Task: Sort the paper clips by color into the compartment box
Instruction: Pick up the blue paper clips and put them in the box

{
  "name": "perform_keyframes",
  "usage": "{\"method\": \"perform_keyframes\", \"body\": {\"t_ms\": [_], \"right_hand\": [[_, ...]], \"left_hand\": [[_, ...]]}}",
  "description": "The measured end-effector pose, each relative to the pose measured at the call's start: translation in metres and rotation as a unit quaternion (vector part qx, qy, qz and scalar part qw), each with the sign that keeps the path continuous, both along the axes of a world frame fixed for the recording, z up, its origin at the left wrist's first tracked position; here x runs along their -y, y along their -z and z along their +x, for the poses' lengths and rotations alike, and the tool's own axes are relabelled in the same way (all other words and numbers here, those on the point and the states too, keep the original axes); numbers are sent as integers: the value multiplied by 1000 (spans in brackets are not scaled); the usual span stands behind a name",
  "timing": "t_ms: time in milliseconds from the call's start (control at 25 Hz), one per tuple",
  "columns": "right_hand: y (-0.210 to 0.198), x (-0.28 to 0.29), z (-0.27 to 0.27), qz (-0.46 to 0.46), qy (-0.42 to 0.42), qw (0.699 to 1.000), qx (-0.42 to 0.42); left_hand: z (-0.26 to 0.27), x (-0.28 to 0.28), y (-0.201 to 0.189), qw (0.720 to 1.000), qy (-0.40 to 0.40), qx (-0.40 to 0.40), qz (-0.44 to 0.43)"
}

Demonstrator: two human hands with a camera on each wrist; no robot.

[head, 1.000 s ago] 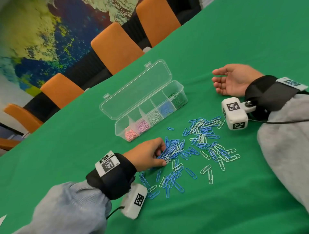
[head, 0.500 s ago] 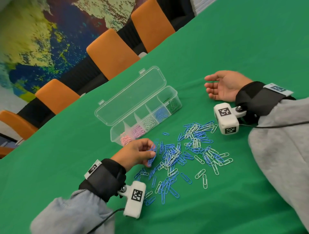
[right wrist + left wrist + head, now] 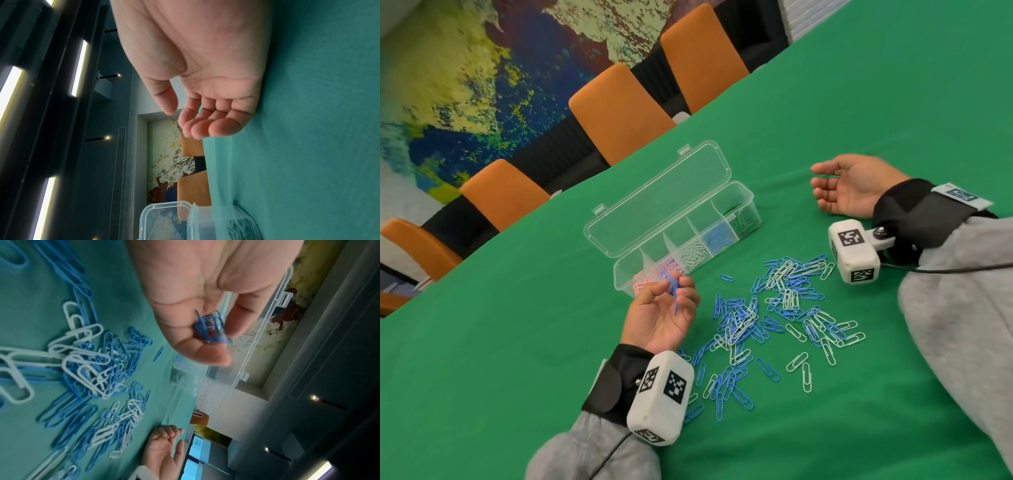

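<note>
left hand (image 3: 659, 317), centre of the head view, palm up, thumb & fingertips pinching a small bunch of blue wire paper clips (image 3: 673, 286); wrist cam shows the same tangle (image 3: 209, 327) caught btwn thumb pad and finger. right hand (image 3: 849, 185) lies at the right of the frame on the green cloth table (image 3: 517, 377), palm up, fingers loosely curled, holding nothing, well apart from everything.

clear plastic compartment box (image 3: 685, 270) w/ hinged lid open sits above the left hand in the frame. compartments from lower left to upper right: pink clips, more pink (maybe a paler shade, hard to tell thru the plastic), white, blue, dark green. blue compartment (image 3: 717, 238) is second from the upper right end.

loose pile of blue & white paper clips (image 3: 774, 318) spreads over the cloth right of the left hand, lower centre, blues & whites tangled together.

step in hand, i'd judge: carrying a blue pinch to the box. hand now hovers just beside the pink end, so next move needs a shift up-right along the box to the blue cell, then release low over it so nothing bounces into white or green. lots left in the pile, only 2 colours by the look of it.
</note>
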State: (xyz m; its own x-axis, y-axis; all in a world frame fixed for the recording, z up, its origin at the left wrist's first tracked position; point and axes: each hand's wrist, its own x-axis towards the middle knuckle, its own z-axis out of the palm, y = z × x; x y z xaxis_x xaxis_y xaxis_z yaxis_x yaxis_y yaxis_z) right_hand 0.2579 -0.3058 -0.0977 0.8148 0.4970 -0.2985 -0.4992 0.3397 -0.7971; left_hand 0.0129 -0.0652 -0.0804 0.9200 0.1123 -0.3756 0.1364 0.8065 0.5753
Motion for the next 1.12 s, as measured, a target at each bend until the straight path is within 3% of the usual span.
{"method": "perform_keyframes", "body": {"t_ms": [320,440,560,680,840,960,1120], "right_hand": [[0,0,0,-2,0,1000,4],[0,0,0,-5,-3,1000,8],[1,-1,0,-8,-4,1000,12],[1,0,0,-9,-3,1000,15],[1,0,0,-8,0,1000,13],[1,-1,0,-6,3,1000,12],[1,-1,1,-2,6,1000,10]], "left_hand": [[3,6,2,998,15,-6,59],[6,13,2,989,6,-58,139],[5,17,1,952,30,-102,286],[4,19,-1,895,109,-105,420],[6,19,-6,828,172,-103,523],[7,24,-7,812,174,-94,549],[11,27,-4,818,143,-87,550]]}}
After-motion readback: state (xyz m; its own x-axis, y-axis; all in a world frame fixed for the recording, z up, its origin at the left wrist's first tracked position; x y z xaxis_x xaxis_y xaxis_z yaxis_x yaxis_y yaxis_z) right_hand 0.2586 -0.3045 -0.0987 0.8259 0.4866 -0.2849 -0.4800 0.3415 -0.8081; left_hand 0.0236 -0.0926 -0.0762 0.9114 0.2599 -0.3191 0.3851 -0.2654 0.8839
